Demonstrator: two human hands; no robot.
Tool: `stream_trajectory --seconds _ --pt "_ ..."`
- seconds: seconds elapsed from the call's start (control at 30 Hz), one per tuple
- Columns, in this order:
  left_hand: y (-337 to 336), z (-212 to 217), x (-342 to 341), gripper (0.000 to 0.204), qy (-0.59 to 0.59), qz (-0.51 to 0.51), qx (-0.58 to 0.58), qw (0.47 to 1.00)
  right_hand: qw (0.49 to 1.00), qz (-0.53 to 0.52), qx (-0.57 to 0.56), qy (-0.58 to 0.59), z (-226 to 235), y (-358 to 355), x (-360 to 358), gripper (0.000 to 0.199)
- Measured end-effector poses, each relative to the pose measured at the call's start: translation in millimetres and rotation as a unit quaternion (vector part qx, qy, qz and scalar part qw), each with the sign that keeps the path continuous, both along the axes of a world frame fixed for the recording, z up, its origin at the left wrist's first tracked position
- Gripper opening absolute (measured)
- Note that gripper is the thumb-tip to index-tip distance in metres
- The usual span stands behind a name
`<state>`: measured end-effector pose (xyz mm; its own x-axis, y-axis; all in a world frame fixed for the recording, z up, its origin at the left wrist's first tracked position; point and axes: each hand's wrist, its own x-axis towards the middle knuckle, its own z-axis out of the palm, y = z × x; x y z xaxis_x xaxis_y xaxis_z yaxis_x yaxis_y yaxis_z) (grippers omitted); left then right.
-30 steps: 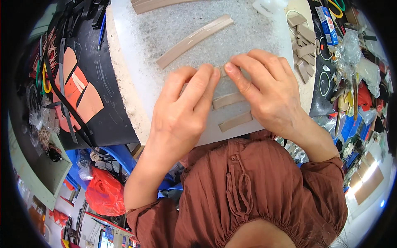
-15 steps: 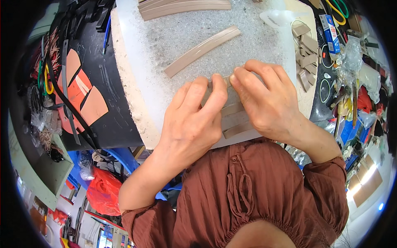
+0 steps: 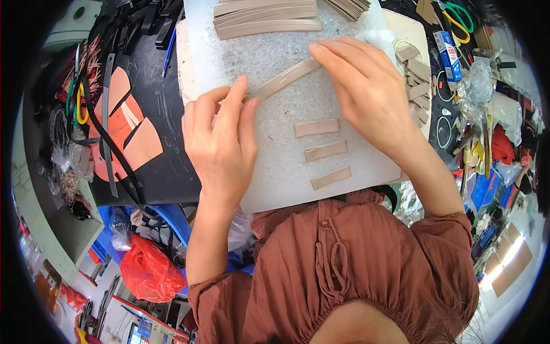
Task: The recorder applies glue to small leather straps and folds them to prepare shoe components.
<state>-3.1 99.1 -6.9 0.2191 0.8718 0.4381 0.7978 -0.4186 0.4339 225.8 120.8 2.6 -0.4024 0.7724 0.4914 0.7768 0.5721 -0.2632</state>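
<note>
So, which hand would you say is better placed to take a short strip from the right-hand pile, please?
Probably the right hand: it is nearest the piled short beige strips; the left hand is at the left end of the long beige strip.

On the board [image 3: 269,189], three strips [image 3: 326,150] lie one behind another, a single strip [image 3: 286,79] beyond them, stacked strips [image 3: 266,16] farther back. Piled pieces [image 3: 420,70] sit right of the board, panels [image 3: 143,144] left of it on the bench [image 3: 169,163].
</note>
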Motion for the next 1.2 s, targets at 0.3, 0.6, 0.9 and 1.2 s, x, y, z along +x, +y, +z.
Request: stream_trajectory --seconds 0.3,0.6,0.9,1.2 --pt "-2 -4 -3 0.019 -0.05 -0.009 -0.031 0.998 0.991 -0.045 -0.097 0.078 1 -11 -2 0.022" --pt "-2 6 26 0.018 -0.151 -0.033 -0.079 0.985 0.988 -0.081 -0.127 0.042 16 -29 -17 0.021" --pt "4 -1 15 0.029 -0.129 -0.133 -0.072 0.98 0.988 0.028 -0.112 0.1 -7 -35 2 0.041" --pt "6 -5 16 0.033 -0.122 -0.156 -0.058 0.978 0.992 0.03 -0.116 0.047 -6 -39 -2 0.051"
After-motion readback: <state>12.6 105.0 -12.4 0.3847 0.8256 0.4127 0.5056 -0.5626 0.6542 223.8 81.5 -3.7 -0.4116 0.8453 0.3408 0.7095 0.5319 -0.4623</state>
